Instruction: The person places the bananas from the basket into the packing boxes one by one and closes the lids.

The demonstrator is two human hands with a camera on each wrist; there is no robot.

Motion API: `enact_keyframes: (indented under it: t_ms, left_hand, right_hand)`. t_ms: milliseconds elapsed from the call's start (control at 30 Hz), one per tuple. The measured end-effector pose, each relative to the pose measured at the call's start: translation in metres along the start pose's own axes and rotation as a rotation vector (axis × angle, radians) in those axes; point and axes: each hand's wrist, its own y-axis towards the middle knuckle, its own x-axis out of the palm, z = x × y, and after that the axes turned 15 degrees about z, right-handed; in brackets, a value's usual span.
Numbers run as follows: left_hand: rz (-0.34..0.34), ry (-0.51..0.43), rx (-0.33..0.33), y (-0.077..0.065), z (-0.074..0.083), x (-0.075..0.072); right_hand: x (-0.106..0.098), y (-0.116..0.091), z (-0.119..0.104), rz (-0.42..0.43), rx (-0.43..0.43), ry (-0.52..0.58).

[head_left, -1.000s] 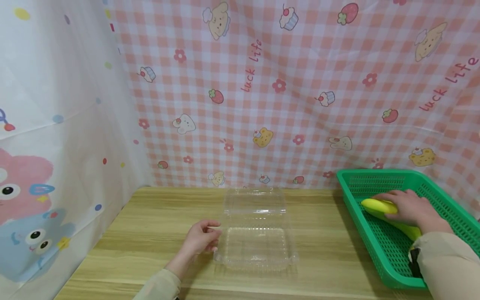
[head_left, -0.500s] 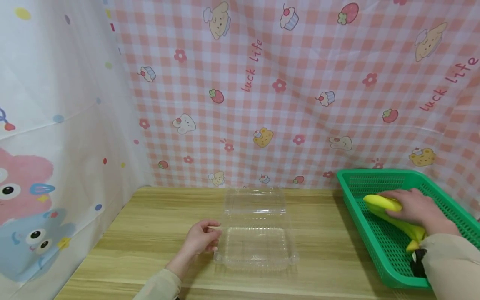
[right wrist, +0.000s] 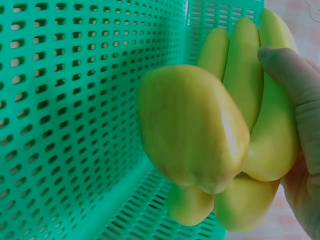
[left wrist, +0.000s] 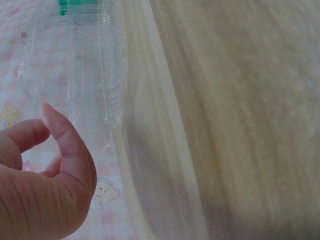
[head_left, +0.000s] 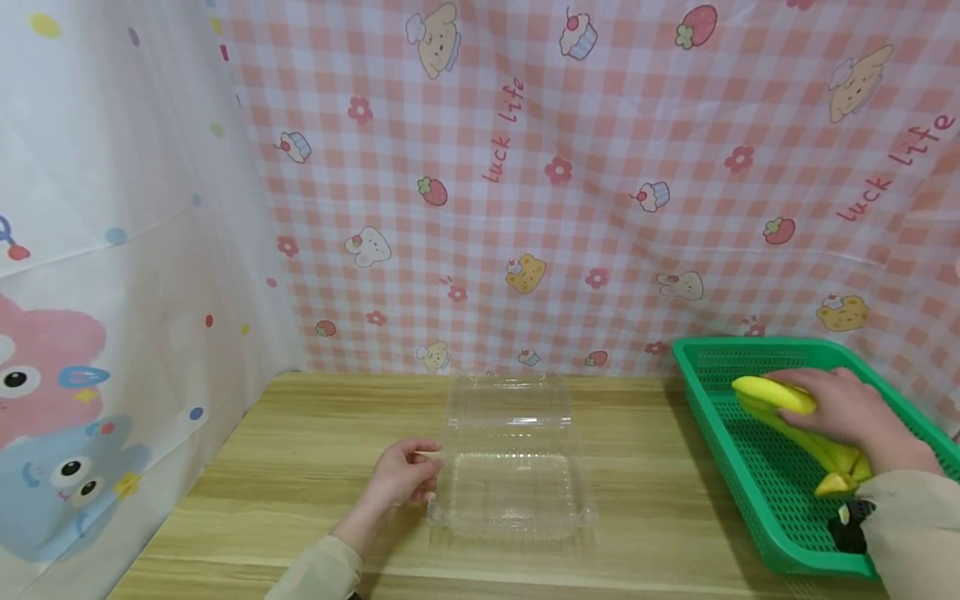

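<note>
My right hand (head_left: 851, 412) grips a bunch of yellow bananas (head_left: 813, 437) from above, inside the green basket (head_left: 716, 450). In the right wrist view the bananas (right wrist: 245, 90) fan out with greenish tints, and the thumb (right wrist: 285, 67) presses on one of them. Left of centre, my left hand (head_left: 408, 473) stays beside a clear plastic clamshell box (head_left: 513, 496) that lies with its lid folded back. Its fingers are loosely bent near the box's left edge. The left wrist view shows a fingertip (left wrist: 46, 109) close to the plastic (left wrist: 85, 75); contact is unclear.
A dark object (head_left: 847, 527) shows at the basket's front end, partly behind the right sleeve (head_left: 911, 517). The wooden table (head_left: 637, 500) carries box and basket. A pink checked cloth (head_left: 600, 225) hangs behind, and a white printed one (head_left: 150, 208) on the left.
My right hand has shifted rightward and slightly up with the bananas, so more of their stem end shows. The left hand and the plastic box have kept their place.
</note>
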Motion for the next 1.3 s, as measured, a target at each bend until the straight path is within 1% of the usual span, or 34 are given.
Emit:
enact_keyframes:
  t_ms: [300, 433, 533, 633, 767, 867, 1067, 1133, 1200, 1300]
  left_hand:
    - [0.002, 0.002, 0.004, 0.000, 0.001, 0.000]
    - [-0.001, 0.002, 0.005, 0.001, 0.001, 0.000]
    - [-0.001, 0.005, 0.004, 0.001, 0.000, 0.000]
    - [-0.001, 0.005, 0.003, 0.001, 0.000, 0.000]
    - [-0.005, 0.000, 0.000, 0.001, 0.000, 0.000]
    - [-0.007, -0.007, -0.003, 0.002, -0.001, 0.000]
    - [-0.001, -0.009, -0.005, 0.000, 0.001, -0.001]
    - [-0.001, -0.009, -0.004, 0.000, 0.001, -0.001]
    - [-0.003, -0.009, -0.004, 0.000, 0.001, -0.001]
    - [-0.004, -0.007, -0.004, 0.000, 0.001, -0.001]
  right_hand:
    - [-0.009, 0.005, -0.002, 0.104, -0.067, 0.006]
    - [-0.013, 0.007, -0.004, 0.151, -0.102, 0.026]
    - [-0.016, 0.009, -0.007, 0.173, -0.111, 0.037]
    - [-0.020, 0.011, -0.012, 0.183, -0.100, 0.029]
    - [-0.026, 0.013, -0.018, 0.224, -0.113, 0.015]
    - [-0.031, 0.015, -0.025, 0.258, -0.145, 0.016]
    - [-0.041, 0.019, -0.045, 0.258, -0.165, 0.045]
    - [-0.044, 0.021, -0.051, 0.270, -0.193, 0.044]
    - [-0.045, 0.023, -0.058, 0.292, -0.240, 0.048]
    - [-0.047, 0.027, -0.068, 0.316, -0.288, 0.078]
